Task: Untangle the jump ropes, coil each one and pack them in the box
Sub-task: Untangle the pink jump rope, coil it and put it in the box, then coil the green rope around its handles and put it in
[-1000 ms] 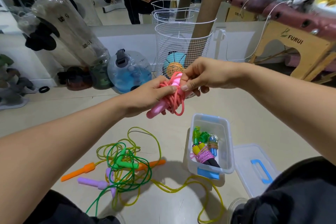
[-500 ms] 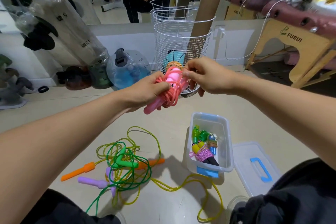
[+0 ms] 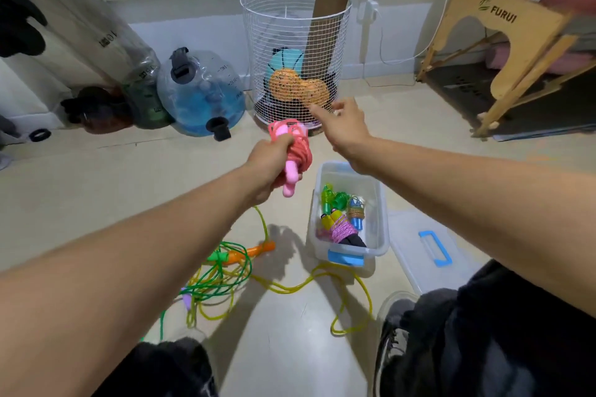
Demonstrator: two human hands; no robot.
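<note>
Pink rope (image 3: 298,151) in left hand (image 3: 269,164), above box (image 3: 382,203) rim.

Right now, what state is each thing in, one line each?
Pink rope: coiled, gripped by left hand.
Right hand: fingers loose, holding nothing.
Box: open, holding coiled ropes.
Lid: off, lying beside box.
Floor ropes: still tangled.

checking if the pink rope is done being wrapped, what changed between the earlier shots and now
The right hand has let go of the pink rope bundle and lifted clear with its fingers spread. The left hand alone now grips the bundle and has carried it lower, toward the box. The coiled ropes in the box, the lid beside it and the tangled ropes on the floor lie as before.
</note>
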